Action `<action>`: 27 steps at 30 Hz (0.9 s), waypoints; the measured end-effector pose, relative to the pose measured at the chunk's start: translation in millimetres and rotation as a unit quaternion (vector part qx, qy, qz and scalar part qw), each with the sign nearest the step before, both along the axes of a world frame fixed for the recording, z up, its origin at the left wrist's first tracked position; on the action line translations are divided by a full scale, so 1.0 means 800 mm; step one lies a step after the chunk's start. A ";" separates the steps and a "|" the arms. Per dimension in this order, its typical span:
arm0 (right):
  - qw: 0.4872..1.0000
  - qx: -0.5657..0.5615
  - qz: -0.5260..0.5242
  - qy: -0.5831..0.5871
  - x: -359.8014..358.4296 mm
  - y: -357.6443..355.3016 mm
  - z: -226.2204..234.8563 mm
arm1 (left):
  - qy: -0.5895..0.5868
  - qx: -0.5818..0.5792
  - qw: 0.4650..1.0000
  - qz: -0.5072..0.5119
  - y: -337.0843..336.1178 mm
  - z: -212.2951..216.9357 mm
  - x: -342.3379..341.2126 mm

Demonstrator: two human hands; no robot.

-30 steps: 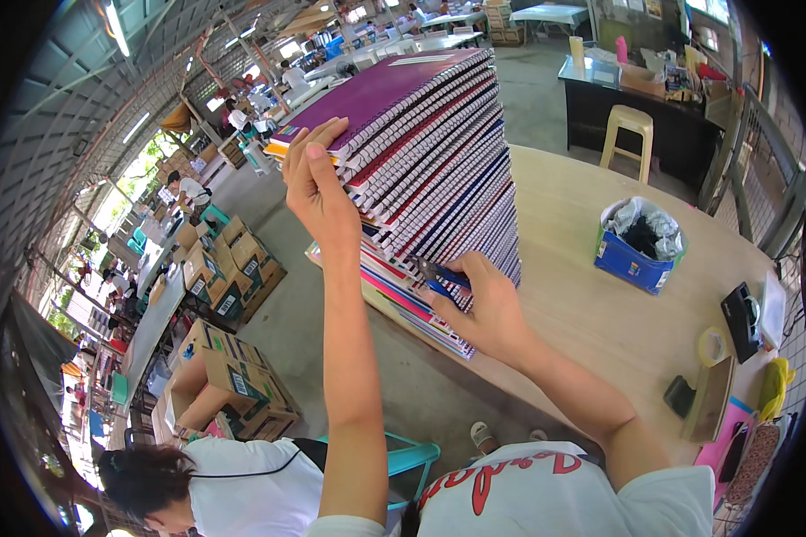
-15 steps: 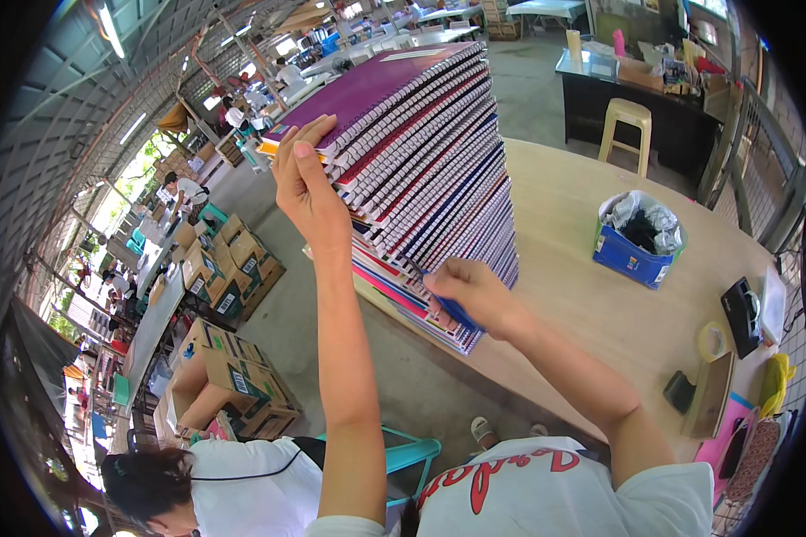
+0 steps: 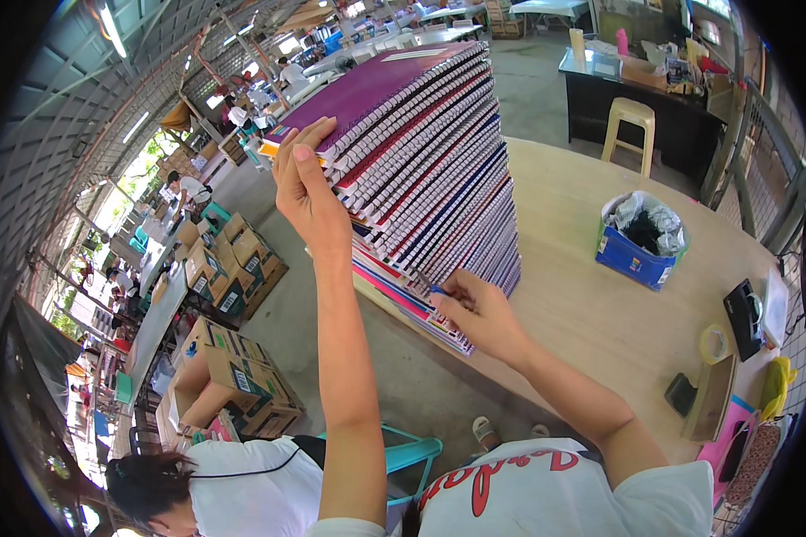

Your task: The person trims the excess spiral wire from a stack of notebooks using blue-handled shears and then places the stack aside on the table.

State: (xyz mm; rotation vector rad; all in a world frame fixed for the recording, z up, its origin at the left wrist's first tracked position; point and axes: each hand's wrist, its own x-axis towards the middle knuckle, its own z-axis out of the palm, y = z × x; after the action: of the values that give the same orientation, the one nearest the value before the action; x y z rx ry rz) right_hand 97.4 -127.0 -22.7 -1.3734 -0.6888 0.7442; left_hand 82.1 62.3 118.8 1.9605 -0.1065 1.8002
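The right grip [image 3: 479, 311] pinches a blue-handled tool [image 3: 438, 289], with the notebook stack [image 3: 430, 161] just ahead; small, steady wrist movements suit the coil ends. The left grip [image 3: 318, 195], loosely spread, should brace the stack's corner beneath its fingers.

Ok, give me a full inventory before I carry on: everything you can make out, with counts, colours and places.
Spiral-bound notebooks: too many to count, purple cover on top, stacked at the table's left
Table: one, pale wood, under the stack
Blue-handled tool: one, mostly hidden, low against the stack
Lined carton: one, blue, right of the stack
Tape roll: one, yellowish, table's right side
Stool: one, cream, beyond the table
Desk: one, black, upper right
Cardboard boxes: several, brown, left floor
Nearest co-worker: one, white shirt, lower left
Left hand: one, bare, on the stack's upper left corner
Right hand: one, bare, holding the tool
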 end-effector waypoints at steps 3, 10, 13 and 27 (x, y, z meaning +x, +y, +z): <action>0.938 0.079 -0.154 -0.301 -0.013 -0.006 0.005 | 0.006 0.006 1.000 0.013 0.001 -0.001 -0.001; 0.832 0.074 -0.265 -0.482 -0.003 0.009 -0.007 | 0.002 -0.021 1.000 -0.008 0.001 -0.002 0.001; 0.965 0.053 -0.120 -0.228 0.007 0.008 -0.002 | 0.005 -0.025 1.000 -0.014 -0.001 -0.001 0.002; 0.879 0.055 -0.220 -0.420 -0.003 0.003 -0.020 | 0.002 -0.026 1.000 -0.016 0.002 -0.001 0.002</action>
State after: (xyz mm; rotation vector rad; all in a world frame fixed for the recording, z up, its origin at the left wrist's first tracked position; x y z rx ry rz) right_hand 95.3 -124.9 -38.8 -1.6573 -1.0113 -0.3002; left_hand 83.7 64.1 117.7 1.9160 -0.0875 1.7616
